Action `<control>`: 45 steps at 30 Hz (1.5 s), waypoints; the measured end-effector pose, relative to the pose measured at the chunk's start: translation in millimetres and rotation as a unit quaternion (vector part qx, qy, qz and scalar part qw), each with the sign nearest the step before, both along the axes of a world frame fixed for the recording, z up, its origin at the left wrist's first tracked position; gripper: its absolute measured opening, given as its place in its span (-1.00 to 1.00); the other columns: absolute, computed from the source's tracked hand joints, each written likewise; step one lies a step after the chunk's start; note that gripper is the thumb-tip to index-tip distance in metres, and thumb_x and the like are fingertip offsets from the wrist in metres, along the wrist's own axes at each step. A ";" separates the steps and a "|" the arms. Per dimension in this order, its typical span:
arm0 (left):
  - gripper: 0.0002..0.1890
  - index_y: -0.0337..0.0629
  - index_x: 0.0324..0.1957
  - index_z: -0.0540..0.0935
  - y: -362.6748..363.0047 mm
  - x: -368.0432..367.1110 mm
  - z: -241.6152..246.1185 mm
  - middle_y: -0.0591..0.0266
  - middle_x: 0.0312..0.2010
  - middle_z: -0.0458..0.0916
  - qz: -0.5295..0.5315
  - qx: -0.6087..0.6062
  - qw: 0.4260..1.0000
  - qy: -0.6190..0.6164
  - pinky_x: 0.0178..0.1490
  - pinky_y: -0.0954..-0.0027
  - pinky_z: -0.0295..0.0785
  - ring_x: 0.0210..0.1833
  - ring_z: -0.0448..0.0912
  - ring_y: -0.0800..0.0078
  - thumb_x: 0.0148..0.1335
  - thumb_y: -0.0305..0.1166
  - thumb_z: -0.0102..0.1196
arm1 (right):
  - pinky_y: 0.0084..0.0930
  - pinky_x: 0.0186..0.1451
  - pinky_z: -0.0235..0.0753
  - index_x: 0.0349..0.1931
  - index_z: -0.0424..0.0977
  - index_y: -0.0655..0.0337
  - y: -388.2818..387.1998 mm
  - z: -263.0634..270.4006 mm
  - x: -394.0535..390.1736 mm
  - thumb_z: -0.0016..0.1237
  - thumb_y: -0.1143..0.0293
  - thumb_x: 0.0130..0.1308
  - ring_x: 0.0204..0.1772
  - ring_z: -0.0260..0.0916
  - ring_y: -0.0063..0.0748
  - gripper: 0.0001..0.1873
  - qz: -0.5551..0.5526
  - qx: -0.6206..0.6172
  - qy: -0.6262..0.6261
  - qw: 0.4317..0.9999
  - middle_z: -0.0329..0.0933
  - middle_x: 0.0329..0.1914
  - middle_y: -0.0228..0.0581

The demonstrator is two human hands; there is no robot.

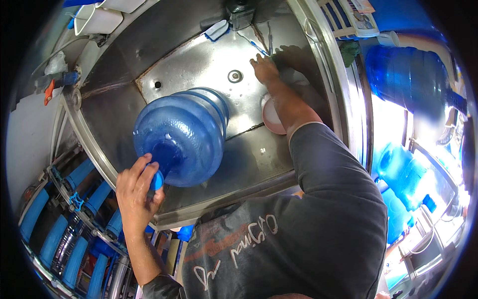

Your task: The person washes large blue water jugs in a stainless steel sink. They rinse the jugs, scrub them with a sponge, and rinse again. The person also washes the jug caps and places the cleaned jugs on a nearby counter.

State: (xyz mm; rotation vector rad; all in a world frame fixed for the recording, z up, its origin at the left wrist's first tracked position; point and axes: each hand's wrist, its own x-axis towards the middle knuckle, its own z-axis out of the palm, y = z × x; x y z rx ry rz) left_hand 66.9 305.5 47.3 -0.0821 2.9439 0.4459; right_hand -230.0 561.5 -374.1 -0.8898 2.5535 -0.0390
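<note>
A large blue water jug (183, 138) lies tilted in a stainless steel sink (201, 63), its neck end towards me. My left hand (136, 190) grips the jug at its neck, with fingers and thumb around the bright blue cap (157, 181). On the far right side, my right hand (266, 70) reaches low over the sink floor with its fingers apart. Its fingertips are close to a thin blue-handled brush (259, 48); whether they touch it is hard to see. Below my right forearm sits a pink bowl (273, 117) with pale contents, partly hidden by the arm.
A white scrub brush (217, 30) and a dark squarish container (241, 15) stand at the sink's back. The metal rim (332, 74) borders the right side. An orange-handled valve (49, 91) and blue filter cylinders (74, 261) are at left; more blue jugs (407, 73) are at right.
</note>
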 end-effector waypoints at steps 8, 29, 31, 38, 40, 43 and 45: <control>-0.24 0.02 0.12 0.52 8.5 23.9 -27.3 0.05 0.14 0.54 0.094 0.002 0.993 0.070 0.00 0.11 0.49 0.01 0.54 0.04 -0.19 -0.16 0.55 | -0.17 0.24 0.41 0.14 0.54 -0.05 -2.3 -18.1 -12.2 -0.28 0.29 0.47 0.24 0.47 -0.16 -0.64 0.040 0.219 -0.056 0.973 0.55 0.16 -0.12; -0.22 -0.16 0.15 0.40 10.3 41.1 -88.6 0.01 0.12 0.57 0.310 0.360 0.862 0.175 0.41 0.11 0.26 0.23 0.50 0.20 -0.15 -0.43 0.54 | -0.18 0.02 0.62 -0.19 0.70 0.13 29.3 147.2 2.6 0.13 0.32 0.11 0.05 0.64 -0.07 -0.74 0.025 0.162 -0.170 0.972 0.68 -0.07 -0.02; -0.23 -0.19 0.16 0.38 19.9 39.1 -98.0 0.00 0.12 0.57 0.322 0.368 0.845 0.218 0.41 0.10 0.26 0.22 0.50 0.18 -0.12 -0.43 0.53 | -0.18 0.04 0.62 -0.18 0.70 0.14 35.8 168.1 11.0 0.12 0.30 0.10 0.05 0.63 -0.06 -0.72 0.064 0.205 -0.196 0.957 0.67 -0.06 0.00; -0.28 -0.18 0.13 0.40 27.8 38.1 -107.6 0.01 0.08 0.58 0.352 0.341 0.835 0.250 0.39 0.12 0.29 0.21 0.51 0.19 -0.09 -0.47 0.53 | -0.18 0.10 0.58 -0.13 0.68 0.18 75.0 87.7 73.5 0.09 0.21 0.10 0.07 0.62 -0.02 -0.64 0.157 0.227 -0.200 0.940 0.65 0.01 0.00; -0.30 -0.19 0.10 0.41 26.2 38.7 -107.6 0.02 0.07 0.59 0.355 0.345 0.833 0.249 0.38 0.13 0.31 0.20 0.52 0.20 -0.10 -0.49 0.53 | -0.17 0.13 0.55 -0.12 0.68 0.19 78.9 54.5 84.0 0.08 0.17 0.14 0.08 0.60 0.01 -0.62 0.165 0.232 -0.258 0.923 0.64 0.01 0.02; -0.29 -0.18 0.08 0.41 24.5 37.9 -109.0 0.04 0.05 0.60 0.350 0.338 0.837 0.250 0.37 0.14 0.33 0.19 0.54 0.21 -0.13 -0.53 0.53 | -0.15 0.16 0.52 -0.12 0.69 0.20 78.7 17.0 88.5 0.04 0.10 0.22 0.10 0.58 0.05 -0.61 0.114 0.258 -0.344 0.896 0.63 0.02 0.06; -0.29 -0.17 0.08 0.42 25.6 37.9 -109.8 0.04 0.04 0.61 0.355 0.342 0.832 0.255 0.37 0.15 0.33 0.18 0.54 0.22 -0.14 -0.54 0.53 | -0.14 0.16 0.52 -0.11 0.68 0.21 80.8 0.9 88.5 0.04 0.09 0.24 0.10 0.58 0.06 -0.59 0.115 0.269 -0.328 0.898 0.63 0.02 0.07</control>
